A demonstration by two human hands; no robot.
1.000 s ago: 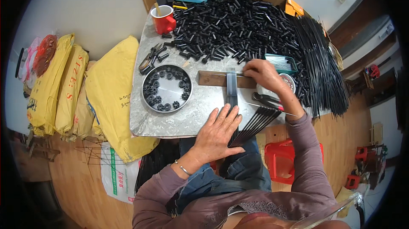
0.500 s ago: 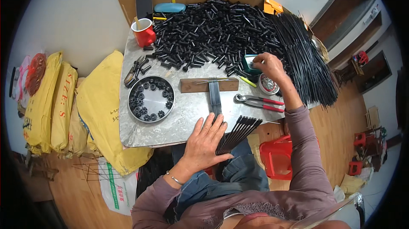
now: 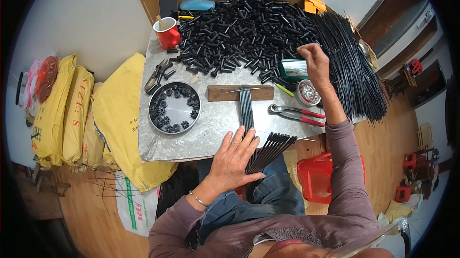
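Observation:
My left hand (image 3: 232,158) lies flat with its fingers stretched over a row of thin dark rods (image 3: 246,107). The row's far ends rest on a brown wooden block (image 3: 218,93) with thin metal pins on it. Beside my left thumb, black rods with knobbed ends (image 3: 274,148) fan out over the table's near edge, a thin wire across them. My right hand (image 3: 317,65) is raised by a green box of thin silvery pins (image 3: 293,68). Its fingers are pinched together; what they hold, if anything, is too small to make out.
A white bowl of silvery bits (image 3: 307,93), red-handled pincers (image 3: 298,113) and a yellow-green pen (image 3: 284,90) lie at right. A round metal tray (image 3: 171,110) holds black cogged parts. Behind are a heap of black tubes (image 3: 244,32), a red mug (image 3: 167,37) and bundled black rods (image 3: 354,66).
My right hand has lifted out of the green box, up and to the right, uncovering the pins. My left hand stays on the rods. The whole view has shifted slightly.

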